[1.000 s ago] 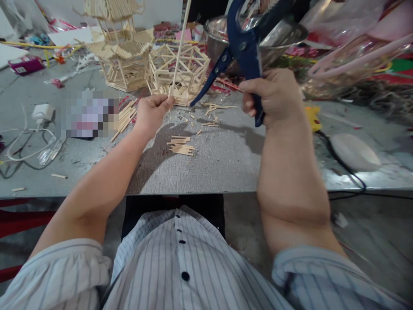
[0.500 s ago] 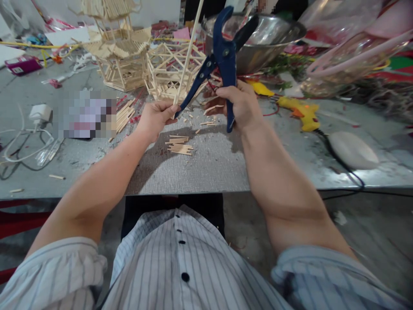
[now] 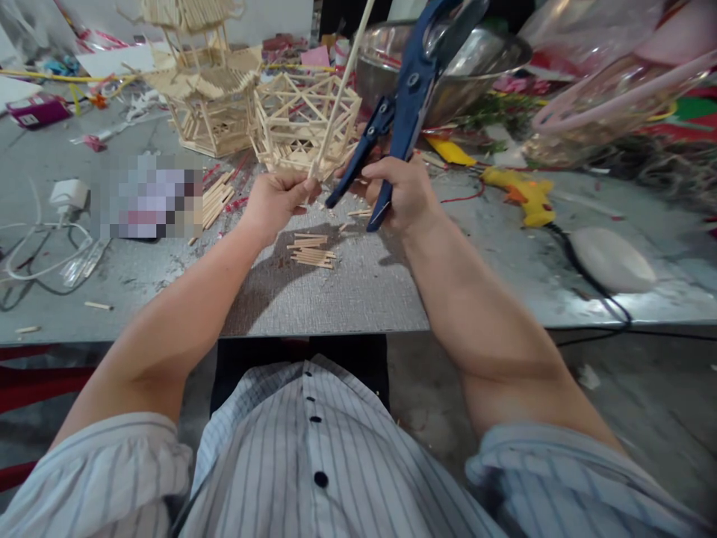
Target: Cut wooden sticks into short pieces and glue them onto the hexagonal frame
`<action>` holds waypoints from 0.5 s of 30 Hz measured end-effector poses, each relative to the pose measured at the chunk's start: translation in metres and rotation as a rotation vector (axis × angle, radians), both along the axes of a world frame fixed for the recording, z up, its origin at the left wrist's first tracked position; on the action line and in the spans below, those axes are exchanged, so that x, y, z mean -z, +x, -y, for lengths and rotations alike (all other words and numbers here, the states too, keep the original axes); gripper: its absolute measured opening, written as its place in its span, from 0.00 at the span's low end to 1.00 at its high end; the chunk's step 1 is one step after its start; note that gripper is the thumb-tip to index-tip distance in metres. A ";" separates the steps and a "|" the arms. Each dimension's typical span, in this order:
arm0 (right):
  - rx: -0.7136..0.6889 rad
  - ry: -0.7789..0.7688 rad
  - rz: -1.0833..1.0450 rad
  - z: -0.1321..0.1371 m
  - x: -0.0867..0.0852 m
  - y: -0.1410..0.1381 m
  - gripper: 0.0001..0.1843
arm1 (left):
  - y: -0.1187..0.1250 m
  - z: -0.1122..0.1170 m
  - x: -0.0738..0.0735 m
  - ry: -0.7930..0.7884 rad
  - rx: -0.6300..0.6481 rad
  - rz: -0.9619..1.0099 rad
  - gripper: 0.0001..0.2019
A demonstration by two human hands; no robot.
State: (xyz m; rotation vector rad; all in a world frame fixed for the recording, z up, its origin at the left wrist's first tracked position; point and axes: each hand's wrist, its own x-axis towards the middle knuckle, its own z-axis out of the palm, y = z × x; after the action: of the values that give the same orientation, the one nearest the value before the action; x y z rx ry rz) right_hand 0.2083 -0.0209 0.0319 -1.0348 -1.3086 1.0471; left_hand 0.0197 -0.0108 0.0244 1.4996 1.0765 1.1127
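Observation:
My left hand [image 3: 275,203] pinches the lower end of a long thin wooden stick [image 3: 343,82] that rises up and to the right, out of the top of the view. Just to its right, my right hand [image 3: 404,193] is wrapped round the handles of a blue cutter [image 3: 408,97], whose jaws point up toward the top edge. The two hands are close together above the grey table [image 3: 347,291]. Below them lies a small pile of short cut sticks [image 3: 312,252].
Two stick-built models, a pagoda [image 3: 205,82] and a lattice frame [image 3: 302,119], stand behind the hands. A metal bowl [image 3: 482,56], a yellow glue gun [image 3: 520,196], a white charger with cable [image 3: 67,196] and loose sticks [image 3: 216,200] lie around.
My right hand has swung the blue cutter in from the right toward the stick and tilted it. The stick now leans further right. My left hand has barely moved.

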 end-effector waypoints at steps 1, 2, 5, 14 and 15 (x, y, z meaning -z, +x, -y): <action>0.082 0.018 0.054 -0.003 0.002 0.003 0.11 | -0.003 -0.003 -0.001 0.023 -0.027 -0.022 0.10; 0.164 0.030 0.121 -0.006 0.003 0.006 0.12 | -0.006 -0.005 -0.001 0.047 -0.061 -0.043 0.11; 0.313 0.030 0.386 -0.009 0.005 0.010 0.16 | -0.014 -0.013 -0.001 0.134 -0.173 -0.101 0.12; 0.285 0.119 0.912 0.005 0.010 -0.006 0.20 | -0.024 -0.013 -0.004 0.267 -0.239 -0.195 0.12; 0.275 0.123 0.934 0.005 0.010 -0.007 0.21 | -0.025 -0.012 -0.005 0.195 -0.179 -0.132 0.12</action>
State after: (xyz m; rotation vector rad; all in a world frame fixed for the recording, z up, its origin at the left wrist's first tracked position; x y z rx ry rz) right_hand 0.2010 -0.0260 0.0222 -1.6399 -1.8487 0.2327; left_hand -0.0049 0.0010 0.0298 1.6738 1.2416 1.2872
